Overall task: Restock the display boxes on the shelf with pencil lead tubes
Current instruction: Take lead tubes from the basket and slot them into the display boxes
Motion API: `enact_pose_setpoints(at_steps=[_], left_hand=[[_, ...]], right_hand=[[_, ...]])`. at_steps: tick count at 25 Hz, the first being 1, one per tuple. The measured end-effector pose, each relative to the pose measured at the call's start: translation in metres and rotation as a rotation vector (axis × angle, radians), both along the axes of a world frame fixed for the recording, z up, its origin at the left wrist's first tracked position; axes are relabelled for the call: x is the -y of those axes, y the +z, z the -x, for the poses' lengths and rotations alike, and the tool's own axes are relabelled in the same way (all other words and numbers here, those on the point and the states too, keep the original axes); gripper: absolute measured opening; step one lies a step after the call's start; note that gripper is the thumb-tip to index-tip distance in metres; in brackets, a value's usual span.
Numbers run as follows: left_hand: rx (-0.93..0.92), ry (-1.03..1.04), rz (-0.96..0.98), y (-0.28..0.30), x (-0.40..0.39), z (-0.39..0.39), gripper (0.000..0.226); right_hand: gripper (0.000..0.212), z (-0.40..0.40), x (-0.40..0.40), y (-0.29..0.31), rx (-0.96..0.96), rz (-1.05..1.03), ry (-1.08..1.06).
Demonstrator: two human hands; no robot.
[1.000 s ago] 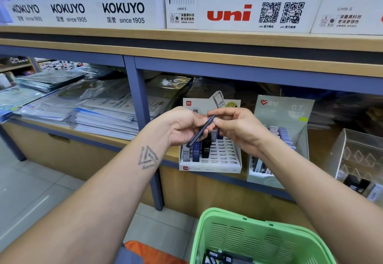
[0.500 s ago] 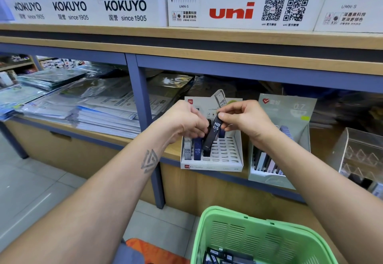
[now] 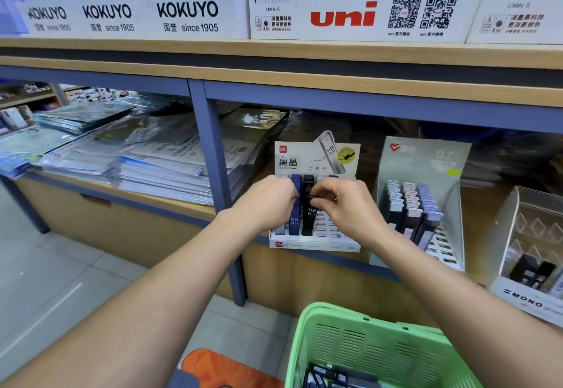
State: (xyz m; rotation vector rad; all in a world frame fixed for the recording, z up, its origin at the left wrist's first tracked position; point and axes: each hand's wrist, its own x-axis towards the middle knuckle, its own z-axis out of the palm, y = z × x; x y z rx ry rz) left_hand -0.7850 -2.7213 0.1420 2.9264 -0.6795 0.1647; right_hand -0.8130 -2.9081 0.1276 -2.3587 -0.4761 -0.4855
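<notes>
Two hands worked at the white display box (image 3: 315, 243) standing at the front edge of the lower shelf (image 3: 170, 197). The right hand (image 3: 344, 204) pinched the top of a black pencil lead tube (image 3: 307, 220) that stood upright in a slot near the box's left side, just beside a blue tube (image 3: 294, 223). The left hand (image 3: 268, 201) had its fingers curled against the blue tube; whether it gripped it could not be told. Below, a green basket (image 3: 380, 345) held more dark tubes.
</notes>
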Motion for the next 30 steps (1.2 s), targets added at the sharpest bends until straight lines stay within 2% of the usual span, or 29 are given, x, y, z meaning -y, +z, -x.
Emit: enact_pose_setpoints(at_steps=[7, 12, 20, 24, 30], left_hand=[[-0.038, -0.049, -0.034, -0.009, -0.01, -0.002, 0.028], [-0.049, -0.004, -0.016, -0.007, -0.008, -0.002, 0.028], [-0.046, -0.009, -0.02, -0.005, -0.007, 0.0, 0.03], [-0.022, -0.018, 0.025, 0.0, -0.007, 0.002, 0.033], [-0.016, -0.004, 0.081, 0.002, -0.006, 0.004, 0.03]], right_hand=[[0.008, -0.004, 0.002, 0.0, -0.024, 0.023, -0.014], [0.023, -0.004, -0.004, -0.006, 0.009, 0.1, 0.0], [0.019, -0.002, -0.004, 0.002, 0.05, 0.224, -0.052], [0.02, 0.002, -0.004, -0.005, 0.044, 0.115, 0.038], [0.015, 0.001, -0.002, -0.006, 0.014, 0.087, -0.029]])
